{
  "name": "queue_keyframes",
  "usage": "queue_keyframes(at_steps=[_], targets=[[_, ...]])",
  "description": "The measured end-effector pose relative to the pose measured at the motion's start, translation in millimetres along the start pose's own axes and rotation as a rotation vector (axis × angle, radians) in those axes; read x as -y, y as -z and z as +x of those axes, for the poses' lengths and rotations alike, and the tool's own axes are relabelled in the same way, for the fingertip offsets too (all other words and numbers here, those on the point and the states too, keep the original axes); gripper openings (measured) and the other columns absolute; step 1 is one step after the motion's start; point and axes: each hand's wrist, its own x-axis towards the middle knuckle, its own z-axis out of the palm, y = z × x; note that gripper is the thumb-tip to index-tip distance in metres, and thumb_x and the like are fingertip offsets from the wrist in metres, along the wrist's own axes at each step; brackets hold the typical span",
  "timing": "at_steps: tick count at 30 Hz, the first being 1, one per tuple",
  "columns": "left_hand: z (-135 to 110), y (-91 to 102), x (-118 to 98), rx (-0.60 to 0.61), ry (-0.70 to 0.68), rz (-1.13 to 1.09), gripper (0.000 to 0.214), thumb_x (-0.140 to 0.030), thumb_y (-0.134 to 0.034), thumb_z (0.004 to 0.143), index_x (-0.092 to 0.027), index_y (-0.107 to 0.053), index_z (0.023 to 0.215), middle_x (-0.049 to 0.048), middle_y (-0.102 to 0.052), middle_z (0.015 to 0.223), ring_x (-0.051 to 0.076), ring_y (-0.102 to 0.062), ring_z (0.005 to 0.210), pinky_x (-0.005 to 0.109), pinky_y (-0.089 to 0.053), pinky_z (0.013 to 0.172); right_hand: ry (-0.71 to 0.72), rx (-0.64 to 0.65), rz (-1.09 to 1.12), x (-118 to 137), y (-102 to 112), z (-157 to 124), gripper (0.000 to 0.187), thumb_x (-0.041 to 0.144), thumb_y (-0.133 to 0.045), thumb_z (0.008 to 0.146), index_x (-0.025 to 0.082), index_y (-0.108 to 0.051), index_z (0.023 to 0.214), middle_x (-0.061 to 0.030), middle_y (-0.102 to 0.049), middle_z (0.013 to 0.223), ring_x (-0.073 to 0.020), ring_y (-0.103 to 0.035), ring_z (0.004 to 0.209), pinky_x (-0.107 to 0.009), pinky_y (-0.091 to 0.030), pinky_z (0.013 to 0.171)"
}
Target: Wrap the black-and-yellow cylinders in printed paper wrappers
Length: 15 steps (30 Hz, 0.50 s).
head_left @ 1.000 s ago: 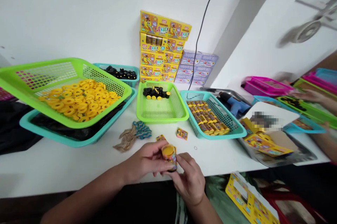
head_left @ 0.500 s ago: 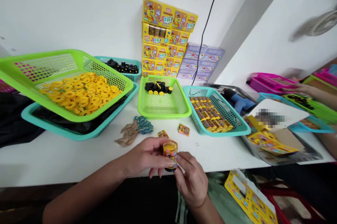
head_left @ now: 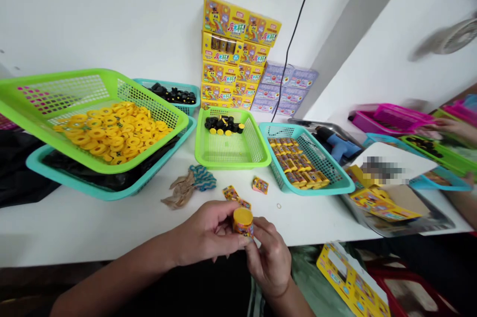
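Note:
Both my hands meet at the near edge of the white table (head_left: 93, 227). A small yellow cup-like cylinder (head_left: 243, 222) with a printed label is pinched between them: my left hand (head_left: 208, 232) grips its left side, my right hand (head_left: 269, 255) holds it from below and the right. Its yellow top faces up. Just beyond it lie three small printed wrappers (head_left: 260, 185) and a crumpled brown and blue scrap (head_left: 190, 187).
A green basket of yellow rings (head_left: 108, 130) rests tilted on a teal basket. A green basket with black and yellow caps (head_left: 223, 125), a teal basket of finished pieces (head_left: 298, 163), stacked yellow boxes (head_left: 234, 53) and a blue glue gun (head_left: 337, 144) stand behind. Another person's hands (head_left: 452, 128) work at right.
The cylinder was turned in my hands: its open side with the label faced up half a second ago, and a closed yellow top faces up now. My hands sank slightly toward me.

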Motion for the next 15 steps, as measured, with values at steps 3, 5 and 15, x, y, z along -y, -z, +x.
queue_keyframes(at_steps=[3,5,15], targets=[[6.2,4.9,3.6,-0.065,-0.061,0.042,0.014,-0.028,-0.068,0.077,-0.018,-0.060,0.083,-0.0023,-0.052,0.069,0.010,-0.048,0.057,0.019,-0.038,0.049,-0.077,-0.002,0.076,0.0,3.0,6.2,0.047,0.008,-0.058,0.081,0.022,-0.050,0.126,-0.0094,-0.065,0.101,-0.0235,-0.064,0.090,-0.037,-0.057,0.071],[13.2,9.4,11.9,-0.128,-0.102,0.150,0.012,-0.023,-0.069,0.074,-0.017,-0.062,0.082,-0.0013,-0.055,0.073,0.011,-0.050,0.064,0.021,-0.039,0.055,-0.197,0.015,0.142,-0.7,5.8,13.6,0.046,0.014,-0.057,0.082,0.021,-0.048,0.127,-0.0074,-0.063,0.094,-0.0219,-0.062,0.083,-0.036,-0.054,0.068],[50.0,14.3,56.8,-0.064,-0.086,0.249,0.020,-0.021,-0.067,0.072,-0.018,-0.058,0.089,-0.0026,-0.057,0.070,0.012,-0.053,0.061,0.022,-0.040,0.056,-0.531,0.337,0.096,-17.0,15.1,43.4,0.019,0.013,-0.068,0.070,0.020,-0.064,0.087,0.0016,-0.062,0.076,-0.0129,-0.058,0.066,-0.022,-0.045,0.058]])
